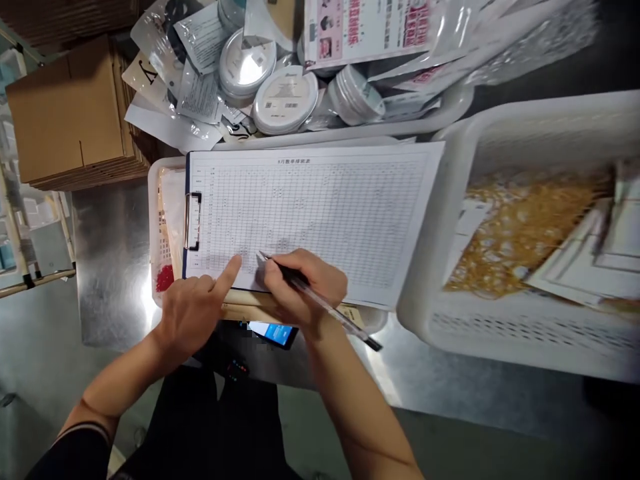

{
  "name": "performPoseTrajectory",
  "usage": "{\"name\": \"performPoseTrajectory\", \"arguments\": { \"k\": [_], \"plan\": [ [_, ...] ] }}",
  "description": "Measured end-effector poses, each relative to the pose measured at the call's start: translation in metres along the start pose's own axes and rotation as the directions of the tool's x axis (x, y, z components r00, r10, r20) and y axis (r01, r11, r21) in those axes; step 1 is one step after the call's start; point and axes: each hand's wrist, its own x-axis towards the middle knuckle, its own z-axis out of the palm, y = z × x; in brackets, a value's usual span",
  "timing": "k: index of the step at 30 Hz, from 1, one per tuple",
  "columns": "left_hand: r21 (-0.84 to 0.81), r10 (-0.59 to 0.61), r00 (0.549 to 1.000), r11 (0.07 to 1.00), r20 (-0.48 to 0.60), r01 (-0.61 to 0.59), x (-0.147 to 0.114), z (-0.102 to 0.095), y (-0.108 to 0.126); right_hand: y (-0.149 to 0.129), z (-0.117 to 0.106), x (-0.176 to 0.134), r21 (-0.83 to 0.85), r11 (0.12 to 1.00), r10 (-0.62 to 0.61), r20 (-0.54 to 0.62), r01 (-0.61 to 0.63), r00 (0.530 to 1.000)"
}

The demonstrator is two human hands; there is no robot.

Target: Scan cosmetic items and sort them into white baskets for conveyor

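Observation:
A printed grid sheet lies on a dark-edged clipboard whose metal clip is at the left. My left hand rests at the sheet's lower left edge, holding nothing; its index finger stretches out onto the lower rows, apart from the other, partly curled fingers. Closed around a clear-barrelled pen with a black end, my right hand is over the lower middle of the page. The pen's tip is close to the paper, just right of my left index finger; whether it touches I cannot tell.
Beneath the clipboard is a white basket. Another white basket at right holds yellow rubber bands and cards. Round tubs and plastic packets crowd the back. Flattened cardboard boxes stand left; a lit phone lies below the clipboard.

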Motion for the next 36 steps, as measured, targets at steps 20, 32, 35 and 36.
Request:
{"name": "performPoseTrajectory", "arguments": {
  "k": [20,32,35,36],
  "plan": [
    [-0.127,-0.066,0.997,0.989,0.036,0.07,0.007,0.006,0.011,0.007,0.007,-0.004,-0.089,0.995,-0.034,0.14,0.047,0.989],
    [-0.475,-0.074,0.994,0.88,-0.077,0.029,-0.006,0.01,0.0,-0.014,-0.019,-0.017,0.273,0.959,0.142,-0.224,-0.078,0.964],
    [-0.655,-0.128,0.988,0.754,-0.092,0.037,-0.017,0.003,0.002,-0.043,-0.036,-0.032,0.486,0.84,0.267,0.021,-0.243,0.964],
    [-0.688,-0.135,0.988,0.724,-0.071,0.049,-0.021,-0.002,0.003,-0.054,-0.041,-0.037,0.527,0.788,0.317,0.094,-0.318,0.944]
  ]
}}
